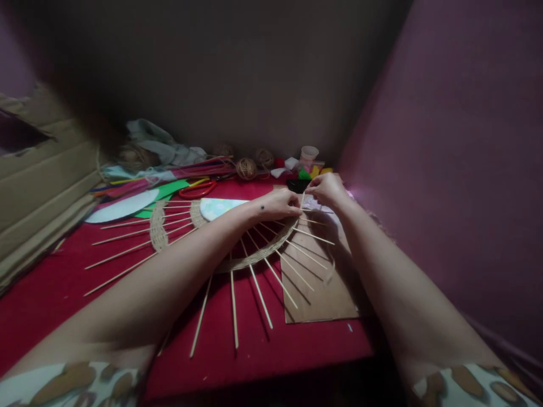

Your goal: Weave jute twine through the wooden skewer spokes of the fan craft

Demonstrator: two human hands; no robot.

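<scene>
A half-round frame of thin wooden sticks (260,297) fans out over the red cloth, with a woven twine band (254,259) running across the sticks. At its straight side sits a pale half disc (220,208), partly covered by my left forearm. My left hand (278,204) is closed on the band's right end, thumb and fingers pinched together there. Just to the right and slightly higher, my right hand (327,189) pinches a light strand of twine (302,200) that runs down to the band's end. My left arm hides the middle of the band.
Under the frame's right part lies a cardboard sheet (326,308). Red-handled scissors (197,189), green sheets (167,194), a white oval piece (123,207), twine balls (246,168) and a plastic cup (309,154) line the back. Cardboard (42,181) stands left; a purple wall (458,169) rises right.
</scene>
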